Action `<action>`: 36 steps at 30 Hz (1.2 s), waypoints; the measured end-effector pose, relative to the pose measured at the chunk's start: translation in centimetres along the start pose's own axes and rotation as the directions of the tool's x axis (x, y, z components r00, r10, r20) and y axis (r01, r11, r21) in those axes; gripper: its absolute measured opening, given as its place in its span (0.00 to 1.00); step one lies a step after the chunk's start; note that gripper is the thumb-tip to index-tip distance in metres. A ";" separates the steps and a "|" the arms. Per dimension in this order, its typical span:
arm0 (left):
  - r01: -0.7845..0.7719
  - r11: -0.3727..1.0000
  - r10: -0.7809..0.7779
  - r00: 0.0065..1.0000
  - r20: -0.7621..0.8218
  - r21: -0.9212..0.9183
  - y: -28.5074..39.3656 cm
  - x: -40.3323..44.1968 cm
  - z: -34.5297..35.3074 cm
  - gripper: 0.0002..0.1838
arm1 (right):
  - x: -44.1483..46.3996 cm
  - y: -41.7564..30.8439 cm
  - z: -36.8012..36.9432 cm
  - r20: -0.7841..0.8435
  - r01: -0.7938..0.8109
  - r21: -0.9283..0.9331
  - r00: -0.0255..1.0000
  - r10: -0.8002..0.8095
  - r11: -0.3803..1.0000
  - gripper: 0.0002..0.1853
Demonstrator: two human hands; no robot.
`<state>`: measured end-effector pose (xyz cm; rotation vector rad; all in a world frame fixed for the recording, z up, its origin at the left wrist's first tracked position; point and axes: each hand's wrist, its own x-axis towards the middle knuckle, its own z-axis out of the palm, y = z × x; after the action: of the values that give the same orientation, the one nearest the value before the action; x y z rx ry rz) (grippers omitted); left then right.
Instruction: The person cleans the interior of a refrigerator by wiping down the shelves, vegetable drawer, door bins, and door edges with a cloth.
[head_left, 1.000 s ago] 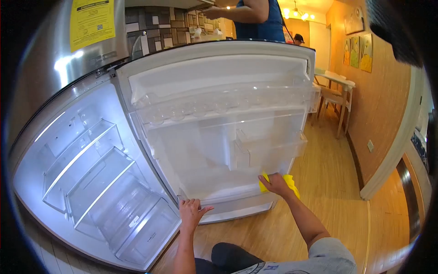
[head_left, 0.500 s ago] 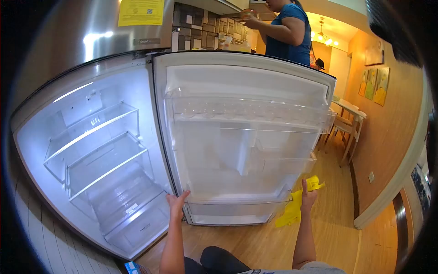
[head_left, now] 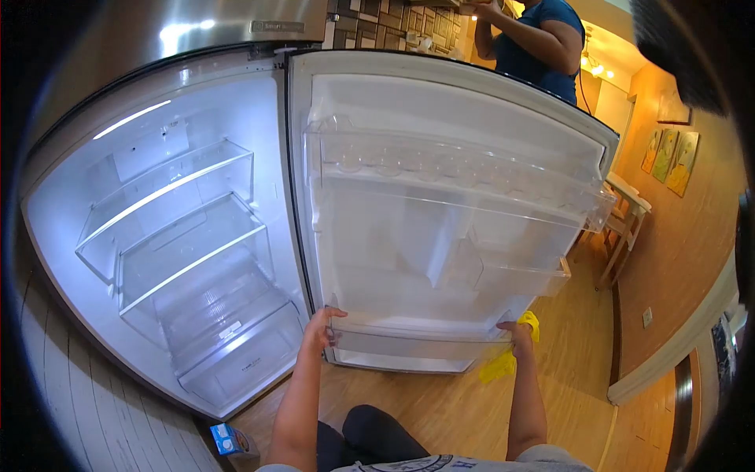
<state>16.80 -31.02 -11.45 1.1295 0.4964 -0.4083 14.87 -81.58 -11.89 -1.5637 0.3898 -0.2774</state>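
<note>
The refrigerator door (head_left: 385,259) stands open, with a clear lower bin (head_left: 417,346) along its bottom edge. My left hand (head_left: 321,330) grips the left end of that bin, its fingers and thumb around the edge. At the bin's right end, my right hand (head_left: 517,337) is closed on a yellow cloth (head_left: 499,366), with the thumb over the bin's corner. Part of the cloth hangs below and behind the hand. Higher on the door are a small clear bin (head_left: 523,277) and a long shelf with round hollows (head_left: 448,167).
At left is the lit refrigerator interior (head_left: 118,204) with glass shelves (head_left: 193,240) and a drawer (head_left: 244,362). A blue-and-white carton (head_left: 228,439) stands on the floor (head_left: 440,401). Behind the door stands a person in blue (head_left: 543,47). A table (head_left: 629,193) is at the right.
My right hand has moved from beside the bin onto its right end, with the cloth. My left hand now wraps the left end. The view has shifted, and the person behind appears further right.
</note>
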 end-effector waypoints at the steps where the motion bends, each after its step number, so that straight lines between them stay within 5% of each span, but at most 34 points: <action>1: 0.001 1.000 -0.001 1.000 -0.019 -0.004 -0.5 0.9 -0.4 0.27 | 0.3 0.1 0.1 -0.003 -0.011 -0.004 1.000 0.011 1.000 0.14; 4: -0.089 0.995 0.083 0.989 -0.119 -0.051 -0.9 1.3 0.2 0.25 | 1.2 0.7 0.2 -0.145 0.025 -0.027 0.989 -0.029 0.999 0.12; 10: -0.075 0.990 0.065 0.994 -0.087 -0.122 -0.5 0.0 0.6 0.23 | 0.4 2.0 0.1 0.017 0.189 0.349 0.978 -0.208 0.918 0.16; 12: -0.041 0.984 0.050 0.998 0.047 -0.173 -0.5 -0.9 1.1 0.21 | 0.2 0.9 1.1 -0.129 0.122 0.141 0.986 -0.104 0.982 0.16; 14: -0.230 0.961 0.232 0.973 -0.007 -0.156 -0.8 -0.8 0.7 0.20 | -1.5 -1.3 1.8 -0.138 0.121 0.078 0.984 -0.109 0.990 0.16; 19: -0.150 0.982 0.150 0.989 -0.011 -0.112 -0.5 -0.4 0.3 0.20 | -2.8 -2.2 2.5 -0.266 0.219 -0.056 0.937 -0.226 0.974 0.20; 22: -0.132 0.988 0.128 0.991 -0.048 -0.076 -0.2 -0.3 0.4 0.20 | -3.6 -2.9 2.8 -0.238 0.285 0.037 0.934 -0.268 0.958 0.21; 25: -0.064 0.995 0.059 0.996 -0.070 -0.074 -0.4 0.5 -0.2 0.22 | -3.1 -2.1 2.6 -0.317 0.164 -0.106 0.929 -0.190 0.981 0.21; 29: -0.241 0.969 0.241 0.970 -0.001 -0.048 -0.7 0.1 -0.3 0.33 | -2.6 -0.4 1.9 -0.204 0.193 -0.040 0.959 -0.197 0.980 0.20; 32: -0.155 0.988 0.153 0.976 -0.153 0.001 -0.4 -1.8 0.9 0.36 | -4.8 -4.1 2.0 -0.156 0.111 0.012 0.982 -0.108 0.994 0.18; 36: -0.114 0.993 0.112 0.992 -0.060 -0.021 -0.1 -1.0 0.6 0.34 | -3.6 -5.4 -0.4 -0.171 0.123 -0.121 0.975 -0.142 0.985 0.21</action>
<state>16.00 -31.55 -10.71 1.1426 0.4852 -0.2703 11.79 -80.47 -6.22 -1.6813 0.4473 -0.5106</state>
